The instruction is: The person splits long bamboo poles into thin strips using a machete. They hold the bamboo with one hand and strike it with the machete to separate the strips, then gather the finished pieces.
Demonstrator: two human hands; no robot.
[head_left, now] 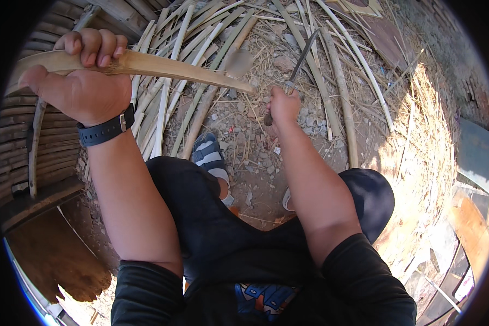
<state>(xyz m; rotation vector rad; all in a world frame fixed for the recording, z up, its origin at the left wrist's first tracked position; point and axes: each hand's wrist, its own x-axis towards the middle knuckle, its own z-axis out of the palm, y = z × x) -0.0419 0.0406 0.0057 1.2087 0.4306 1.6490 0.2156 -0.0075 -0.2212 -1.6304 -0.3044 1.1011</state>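
Observation:
My left hand [92, 81] is closed round a wide, pale split-bamboo strip [168, 66] at the upper left, fingers over its far edge and thumb along the near side. The strip runs out to the right, and its narrower end hangs above the ground in front of me. In my right hand [283, 107] is the handle of a long knife [303, 58], its dark, slightly curved blade slanting up and away to the right. Strip and blade are apart. My right fingers wrap the handle, hiding most of it.
Many split bamboo strips [174, 49] lie across the ground ahead, among shavings and stones. A round pole [342, 103] lies to the right. Slatted bamboo [16, 130] borders the left side, and a wall [462, 49] rises at the far right. My sandalled foot [209, 155] rests below the strips.

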